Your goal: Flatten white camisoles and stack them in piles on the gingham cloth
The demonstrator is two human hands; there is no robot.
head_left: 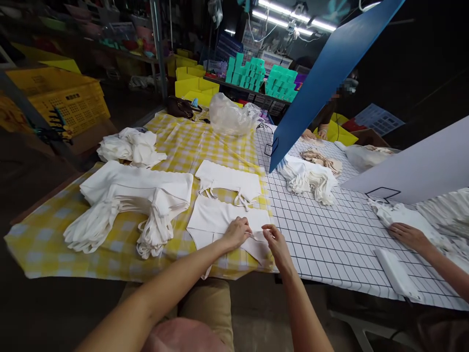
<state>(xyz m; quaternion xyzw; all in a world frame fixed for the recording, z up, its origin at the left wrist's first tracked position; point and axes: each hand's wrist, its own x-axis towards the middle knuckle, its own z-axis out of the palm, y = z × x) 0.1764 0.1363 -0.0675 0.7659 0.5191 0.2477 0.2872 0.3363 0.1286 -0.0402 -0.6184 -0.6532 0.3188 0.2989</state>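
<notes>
A white camisole (212,217) lies flat on the yellow checked cloth in front of me, its straps toward me. My left hand (237,233) rests on its right half, fingers bent and pinching the fabric or a strap. At the right edge of the same camisole, my right hand (277,244) has thumb and forefinger closed on a bit of white fabric. Just beyond lies a second white camisole (230,177), spread flat with its thin straps toward me. To the left is a thick stack of white camisoles (135,188), straps hanging in bunches.
A crumpled white garment pile (132,146) sits behind the stack. A clear plastic bag (230,115) and dark handbag (183,106) lie farther back. A blue divider (326,73) rises at right. Another person's hand (408,237) touches white garments beside a white device (397,274).
</notes>
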